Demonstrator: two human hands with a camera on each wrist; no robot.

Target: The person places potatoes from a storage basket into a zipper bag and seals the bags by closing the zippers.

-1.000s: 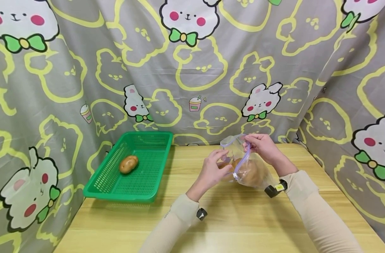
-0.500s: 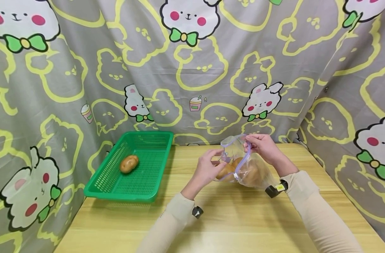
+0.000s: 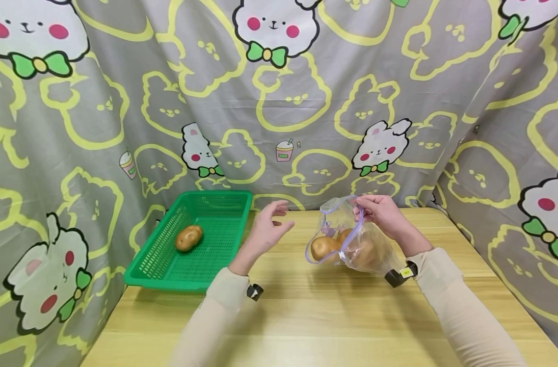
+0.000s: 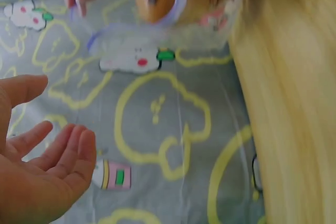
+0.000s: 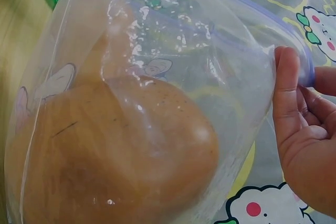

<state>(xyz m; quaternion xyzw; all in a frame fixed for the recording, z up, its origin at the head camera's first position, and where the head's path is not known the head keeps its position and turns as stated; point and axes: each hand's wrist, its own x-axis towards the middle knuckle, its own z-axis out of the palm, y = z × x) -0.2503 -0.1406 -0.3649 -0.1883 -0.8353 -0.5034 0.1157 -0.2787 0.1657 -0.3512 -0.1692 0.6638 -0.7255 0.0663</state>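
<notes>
My right hand (image 3: 380,213) pinches the purple zip edge of a clear zip-top bag (image 3: 378,255) at its upper corner. Several potatoes (image 3: 324,247) lie inside the bag, and its mouth gapes to the left. In the right wrist view a large potato (image 5: 131,145) shows through the plastic, with the thumb and fingers at the rim beside it. My left hand (image 3: 266,229) hangs in the air between the bag and the green basket (image 3: 214,286), holding nothing, its fingers spread and loosely bent. One potato (image 3: 189,238) sits in the basket, toward its left side.
A light wooden table (image 3: 306,326) carries the basket at left and the bag at right. Behind and to both sides hangs a grey patterned curtain (image 3: 315,173), close to the table's back edge.
My left hand has let go of a potato in the bag's mouth and moved left toward the basket. That potato now lies just inside the opening. My right hand keeps its grip.
</notes>
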